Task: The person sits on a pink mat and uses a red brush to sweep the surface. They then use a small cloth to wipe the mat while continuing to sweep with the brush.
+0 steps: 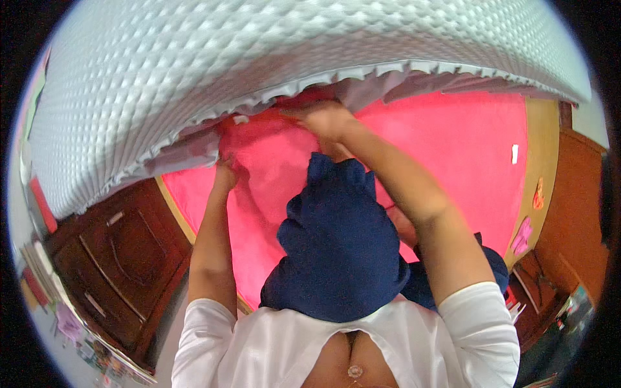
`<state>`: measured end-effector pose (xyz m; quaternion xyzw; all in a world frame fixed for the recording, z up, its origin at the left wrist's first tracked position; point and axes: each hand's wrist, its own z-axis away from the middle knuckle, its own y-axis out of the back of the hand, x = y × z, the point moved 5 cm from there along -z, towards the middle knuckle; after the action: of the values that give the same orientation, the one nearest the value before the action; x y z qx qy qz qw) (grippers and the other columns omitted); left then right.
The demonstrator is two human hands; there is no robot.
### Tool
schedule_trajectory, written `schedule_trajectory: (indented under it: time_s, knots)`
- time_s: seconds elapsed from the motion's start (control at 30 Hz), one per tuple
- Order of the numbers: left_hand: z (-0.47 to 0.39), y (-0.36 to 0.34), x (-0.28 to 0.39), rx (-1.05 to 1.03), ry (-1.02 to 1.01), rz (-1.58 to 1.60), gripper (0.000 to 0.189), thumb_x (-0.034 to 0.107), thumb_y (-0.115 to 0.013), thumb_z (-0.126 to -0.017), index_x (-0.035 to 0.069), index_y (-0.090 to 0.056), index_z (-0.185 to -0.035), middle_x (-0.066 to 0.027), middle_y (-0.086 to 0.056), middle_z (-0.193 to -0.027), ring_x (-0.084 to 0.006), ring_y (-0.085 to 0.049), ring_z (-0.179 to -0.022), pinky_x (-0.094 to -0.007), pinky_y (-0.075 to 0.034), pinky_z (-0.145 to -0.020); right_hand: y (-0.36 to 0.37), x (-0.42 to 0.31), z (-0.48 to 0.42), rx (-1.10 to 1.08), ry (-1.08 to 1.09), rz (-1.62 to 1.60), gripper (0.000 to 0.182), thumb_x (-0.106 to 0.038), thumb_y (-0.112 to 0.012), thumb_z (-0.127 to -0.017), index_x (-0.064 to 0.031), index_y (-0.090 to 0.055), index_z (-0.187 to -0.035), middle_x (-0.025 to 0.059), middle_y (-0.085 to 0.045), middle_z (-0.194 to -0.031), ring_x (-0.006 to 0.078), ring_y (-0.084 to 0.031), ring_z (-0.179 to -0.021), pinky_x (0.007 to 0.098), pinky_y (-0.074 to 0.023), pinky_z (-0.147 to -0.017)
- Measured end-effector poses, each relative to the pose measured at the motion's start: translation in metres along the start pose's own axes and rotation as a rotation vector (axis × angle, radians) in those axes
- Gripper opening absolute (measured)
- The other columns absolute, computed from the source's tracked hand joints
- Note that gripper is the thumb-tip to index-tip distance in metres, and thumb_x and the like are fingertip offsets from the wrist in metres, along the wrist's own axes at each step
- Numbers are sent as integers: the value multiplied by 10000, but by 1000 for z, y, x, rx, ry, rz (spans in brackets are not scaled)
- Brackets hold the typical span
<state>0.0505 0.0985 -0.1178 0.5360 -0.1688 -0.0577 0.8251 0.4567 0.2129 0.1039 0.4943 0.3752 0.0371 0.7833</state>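
Note:
In front of me hangs a white quilted bedspread (194,72) with a ruffled seam and a thin pale skirt (187,151) below it. My left hand (226,172) is low, at the lower edge of that skirt; its fingers are blurred, and whether they grip the fabric is unclear. Under the ruffle, beside a raised part of the skirt, reaches my right hand (322,119). A blurred orange-red strip (279,116) lies by its fingertips, and I cannot tell if it is held. Beneath both hands spreads a pink-red rug (271,160).
My knees in navy clothing (339,242) are bent over the rug. Dark wooden cabinet doors (121,242) stand left, brown wooden furniture (580,194) right. A small white piece (514,153) lies on the rug. Pink (522,236) and orange (538,194) items lie on the tan floor.

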Motion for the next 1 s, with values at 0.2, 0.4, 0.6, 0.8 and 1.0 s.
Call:
schedule_trajectory:
  time_s: [0.2, 0.4, 0.6, 0.8, 1.0]
  knots:
    - [-12, 34, 77, -130, 211, 179, 753, 72, -581, -706, 41, -334, -1416, -362, -163, -1447, -454, -204, -1362, -406, -241, -1124, 72, 157, 223, 119, -448, 135, 469, -210, -467, -909, -281, -420, -1370, 164, -602, -1155, 344, -597, -1009, 441, -481, -856]
    - [-18, 42, 76, -112, 134, 119, 704, 68, -523, -711, -9, -355, -1391, -338, -283, -1414, -436, -249, -1350, -399, -253, -1116, 130, 208, 443, 196, -1209, 381, 455, -337, -464, -932, -256, -399, -1375, 202, -643, -989, 396, -625, -863, 509, -495, -712]
    - [-22, 51, 123, 122, 102, 39, 640, 60, -484, -732, -23, -399, -1361, -306, -344, -1399, -443, -314, -1314, -416, -278, -1100, 75, 138, 416, 362, -1045, 211, 370, -368, -487, -919, -80, -551, -1142, 223, -641, -924, 403, -620, -863, 504, -482, -723]
    - [-35, 117, 272, 128, -43, 362, 625, 70, -494, -774, 14, -367, -1383, -265, -302, -1438, -392, -351, -1302, -411, -332, -1065, -64, 72, 318, 324, -893, -270, 395, -433, -483, -915, -94, -550, -1105, 213, -642, -941, 406, -617, -878, 509, -477, -747]
    - [-103, 159, 341, 111, -261, 378, 625, 87, -500, -785, 48, -363, -1394, -244, -305, -1442, -386, -358, -1294, -421, -341, -1055, -115, 136, 338, 372, -916, -310, 421, -455, -468, -919, -102, -523, -1141, 210, -641, -958, 405, -618, -883, 507, -471, -748]
